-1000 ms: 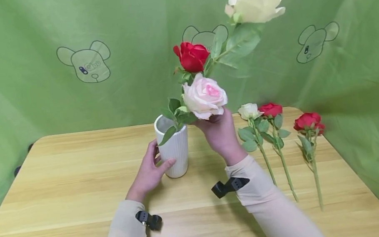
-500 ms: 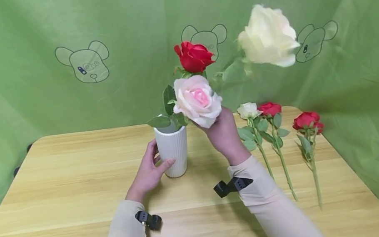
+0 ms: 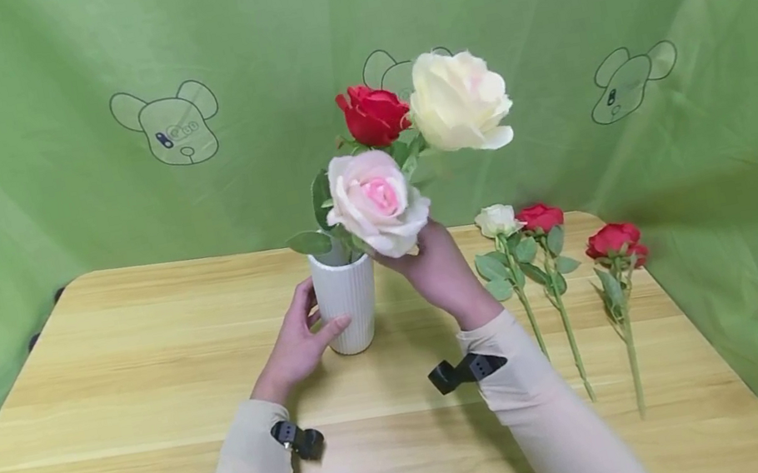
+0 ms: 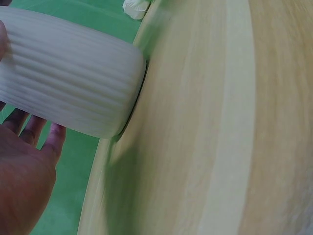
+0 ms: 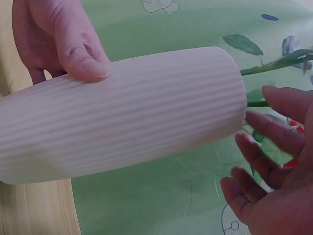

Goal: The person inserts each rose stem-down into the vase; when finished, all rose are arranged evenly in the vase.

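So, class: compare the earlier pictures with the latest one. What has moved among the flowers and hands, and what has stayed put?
The cream rose swung down and left, from high on the right to beside the red rose above the vase. The pink rose shifted left with the right hand beneath it. The left hand stayed on the vase; the three loose roses stayed on the table.

A white ribbed ceramic vase (image 4: 68,78) fills the upper left, its base resting on the pale wooden bench (image 4: 220,147) that covers the right of the frame. The left hand (image 4: 24,166) sits at the lower left, fingers (image 4: 53,139) lying against the vase's wall. Green cloth backdrop (image 4: 78,196) shows past the bench edge, and a blurred cream flower (image 4: 137,7) peeks in at the top.
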The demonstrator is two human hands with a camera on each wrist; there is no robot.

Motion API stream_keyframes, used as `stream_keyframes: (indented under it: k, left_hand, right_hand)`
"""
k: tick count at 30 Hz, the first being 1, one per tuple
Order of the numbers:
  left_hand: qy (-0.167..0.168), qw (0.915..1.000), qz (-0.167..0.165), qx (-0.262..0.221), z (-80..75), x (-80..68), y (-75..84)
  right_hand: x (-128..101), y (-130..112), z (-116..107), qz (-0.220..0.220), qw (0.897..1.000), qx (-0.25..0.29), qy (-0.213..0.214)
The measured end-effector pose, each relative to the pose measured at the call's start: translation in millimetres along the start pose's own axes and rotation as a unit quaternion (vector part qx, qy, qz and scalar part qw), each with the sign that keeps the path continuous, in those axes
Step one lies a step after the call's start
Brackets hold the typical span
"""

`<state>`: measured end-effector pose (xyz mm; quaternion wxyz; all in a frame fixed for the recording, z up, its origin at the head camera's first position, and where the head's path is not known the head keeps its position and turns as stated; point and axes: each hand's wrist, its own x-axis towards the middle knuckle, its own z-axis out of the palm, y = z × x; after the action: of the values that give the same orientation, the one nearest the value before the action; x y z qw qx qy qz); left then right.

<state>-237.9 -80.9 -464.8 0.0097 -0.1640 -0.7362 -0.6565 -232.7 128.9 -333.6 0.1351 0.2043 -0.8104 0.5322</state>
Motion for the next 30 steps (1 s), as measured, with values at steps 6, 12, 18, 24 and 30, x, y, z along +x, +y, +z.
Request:
stream_keyframes:
  k: [6, 12, 18, 24, 30]
  left_hand:
    - [0.0, 1.0, 0.006, -0.005, -0.4, 0.5, -0.3]
    - [0.0, 1.0, 0.0, 0.003, -0.9, -0.7, -0.4]
    - [-0.001, 1.0, 0.004, 0.0, 0.2, -0.8, -0.3]
    - [-0.003, 0.9999, 0.001, -0.012, 1.3, -0.9, 1.3]
    - [0.001, 0.9999, -0.001, -0.015, 0.9, -1.1, 0.0]
  right_hand:
    - [0, -4, -3, -0.022, 0.993, 0.084, 0.086]
    - [3, -8, 0, -0.074, 0.979, 0.126, 0.139]
    - [7, -5, 6, -0.102, 0.979, 0.098, 0.143]
    - [8, 3, 9, -0.137, 0.978, 0.115, 0.111]
    - [10, 8, 10, -0.118, 0.985, 0.071, 0.104]
